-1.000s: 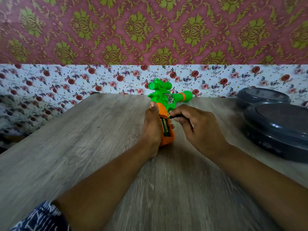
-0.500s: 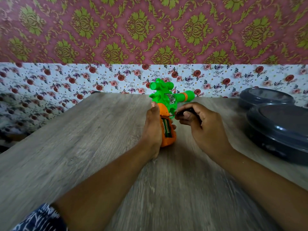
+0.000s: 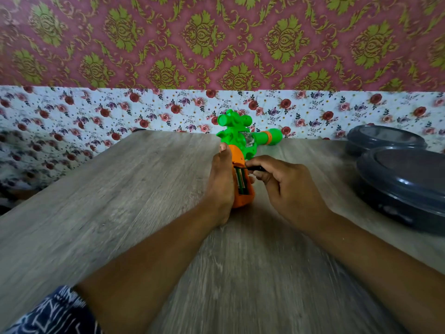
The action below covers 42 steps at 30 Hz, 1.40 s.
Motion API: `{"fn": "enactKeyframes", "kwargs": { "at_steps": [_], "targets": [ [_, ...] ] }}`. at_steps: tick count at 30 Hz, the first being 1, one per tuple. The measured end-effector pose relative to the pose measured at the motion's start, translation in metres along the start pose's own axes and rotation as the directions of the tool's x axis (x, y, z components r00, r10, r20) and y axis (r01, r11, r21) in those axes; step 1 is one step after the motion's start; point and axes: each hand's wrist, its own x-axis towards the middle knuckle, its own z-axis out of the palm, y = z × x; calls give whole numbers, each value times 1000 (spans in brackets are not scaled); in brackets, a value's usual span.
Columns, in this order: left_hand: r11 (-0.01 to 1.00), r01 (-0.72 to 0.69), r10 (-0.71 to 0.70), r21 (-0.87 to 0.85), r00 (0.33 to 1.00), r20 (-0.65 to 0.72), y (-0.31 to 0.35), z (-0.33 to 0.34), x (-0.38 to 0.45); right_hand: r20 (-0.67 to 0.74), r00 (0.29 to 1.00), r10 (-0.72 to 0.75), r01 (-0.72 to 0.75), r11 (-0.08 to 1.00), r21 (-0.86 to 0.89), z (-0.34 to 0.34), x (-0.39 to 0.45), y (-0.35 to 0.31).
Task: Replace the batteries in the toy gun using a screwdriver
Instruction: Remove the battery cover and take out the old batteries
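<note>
1. Toy gun [image 3: 243,150] sits mid-bench, orange grip toward the camera, green body and barrel pointing away to the right, toward the floral wall.
2. Battery compartment in the orange grip is open, and a green battery [image 3: 241,180] shows inside, lying lengthwise in the slot.
3. Left hand [image 3: 220,182] wraps the left side of the grip, thumb up along the orange edge, fingertips peeking out on the far side. That hand is grasping the toy gun and pinning it to the bench [image 3: 120,201].
4. Right hand [image 3: 286,186] comes in from the right, fingers curled tight around a dark screwdriver [image 3: 255,168]; only a short dark stretch of it shows beyond the fingers.
5. Screwdriver tip points left and sits at the top end of the open compartment, right at the upper end of the battery. Whether it actually touches the battery, hard to tell from here.
6. Both forearms stretch across the grey wood-grain bench; a dark blue patterned sleeve [image 3: 55,314] shows at the lower left.
7. Off on the right edge, two dark grey round lidded containers [image 3: 404,179] sit on the bench, one behind the other, well apart from the hands.
</note>
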Motion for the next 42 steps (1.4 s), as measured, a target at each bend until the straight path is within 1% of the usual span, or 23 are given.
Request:
{"fn": "enactKeyframes", "kwargs": {
  "at_steps": [2,4,8,11,14,17,20,21,23,24,25,26,28,30,32,33,35,36,37,39,42],
  "targets": [
    [1000,11,-11,2,1000,-2,1,1,-1,-4,1000,-10,10,1000,-21,1,0,-1],
    [1000,13,-13,16,1000,-12,2,2,-2,-8,1000,15,-15,1000,7,2,1,-3],
    [999,-8,9,44,1000,-10,5,4,-5,-26,978,209,-202,967,157,6,6,-1],
    [998,-10,14,68,998,-63,7,6,-5,-3,950,313,-306,929,207,7,17,-2],
    [998,-11,17,61,995,-98,11,5,-5,73,927,367,-374,915,151,9,36,-8],
    [994,-62,68,86,995,-71,13,7,-9,109,899,425,-435,895,98,7,55,-7],
    [992,-82,87,96,995,-46,14,9,-12,185,842,507,-524,849,62,-1,68,-2],
    [992,-79,84,96,995,-48,15,9,-13,223,809,544,-572,816,87,-4,70,-1],
    [993,-70,75,98,996,-51,16,8,-13,314,720,619,-686,703,189,-9,73,-1],
    [994,-62,67,92,996,-50,17,8,-13,346,688,638,-721,652,234,-10,74,-1],
    [995,-50,54,84,997,-49,17,8,-14,349,674,651,-738,621,265,-11,74,-2],
    [996,-38,42,82,998,-47,17,8,-14,326,673,664,-740,604,296,-12,74,0],
    [997,-19,24,77,998,-60,17,8,-13,212,701,681,-705,617,351,-12,68,1],
    [999,2,3,51,997,-82,17,9,-12,88,745,661,-637,667,387,-12,57,1],
    [999,10,-6,34,995,-96,17,10,-12,42,795,605,-574,727,378,-10,42,0],
    [999,7,-4,32,995,-101,18,11,-12,48,821,569,-550,767,330,-8,35,0],
    [999,1,2,36,994,-106,18,12,-13,97,868,487,-496,862,106,-3,23,2],
    [999,-2,7,42,994,-108,19,12,-13,125,886,447,-450,893,-2,-1,20,3],
    [999,-6,12,53,994,-113,19,12,-14,154,899,410,-404,912,-70,1,17,3],
    [996,-16,27,87,992,-122,19,12,-16,189,913,362,-346,931,-113,5,14,4],
    [996,-24,35,88,991,-127,20,12,-17,208,922,328,-312,944,-107,8,13,4]
  ]
}}
